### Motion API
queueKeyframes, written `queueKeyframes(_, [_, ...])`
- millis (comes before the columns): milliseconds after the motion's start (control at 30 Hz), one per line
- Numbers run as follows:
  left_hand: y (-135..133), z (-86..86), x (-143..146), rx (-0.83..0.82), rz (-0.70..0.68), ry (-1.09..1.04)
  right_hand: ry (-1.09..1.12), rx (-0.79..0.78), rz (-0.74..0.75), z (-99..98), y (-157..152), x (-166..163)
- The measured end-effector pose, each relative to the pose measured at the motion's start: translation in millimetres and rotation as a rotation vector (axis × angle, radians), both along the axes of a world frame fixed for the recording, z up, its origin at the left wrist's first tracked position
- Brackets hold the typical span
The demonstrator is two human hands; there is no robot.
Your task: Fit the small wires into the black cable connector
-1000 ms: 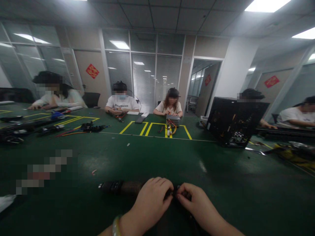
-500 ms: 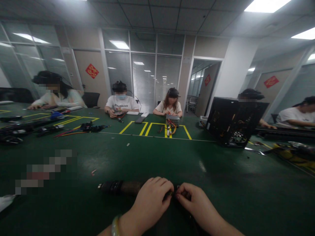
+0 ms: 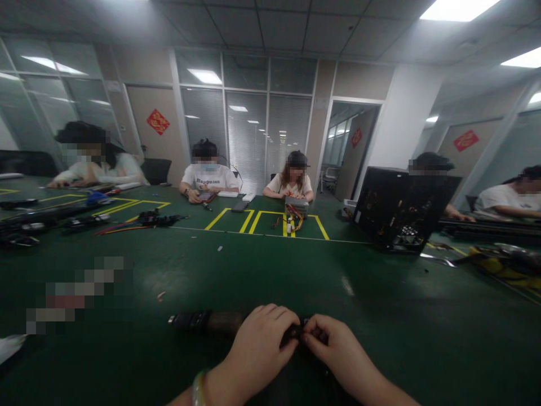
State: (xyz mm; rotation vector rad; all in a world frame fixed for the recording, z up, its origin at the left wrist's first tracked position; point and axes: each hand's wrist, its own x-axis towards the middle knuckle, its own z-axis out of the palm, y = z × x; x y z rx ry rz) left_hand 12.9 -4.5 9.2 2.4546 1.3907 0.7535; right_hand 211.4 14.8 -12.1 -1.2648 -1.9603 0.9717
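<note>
A dark, tube-shaped tool [image 3: 224,323] with ribbed rings and a short metal tip at its left end lies across the green table in front of me. My left hand [image 3: 264,341], with a pale bangle on the wrist, is wrapped over the tool's right end. Close against it, my right hand [image 3: 332,341] has thumb and forefinger pinched at the tool's dark end. What exactly those fingertips hold is hidden. A dark, cord-like strip runs below the right hand, too dim to make out.
A black computer case [image 3: 403,211] stands at the right rear. Cables [image 3: 158,219] and dark parts lie at the left; a grey box with coloured wires [image 3: 296,207] sits opposite. Several people work around the table [image 3: 270,270]. A yellow-black bundle [image 3: 502,268] lies far right.
My fingers have shifted slightly at the tool's right end, and a bit more of its dark end shows between my hands. The tool's left part stays in place.
</note>
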Motion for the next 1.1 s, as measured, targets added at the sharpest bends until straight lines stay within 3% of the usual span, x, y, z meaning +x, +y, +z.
queueKeyframes(1100, [1.4,0.7,0.3,0.021,0.021,0.064,-0.016,-0.003,-0.004,1.8,-0.7,0.9])
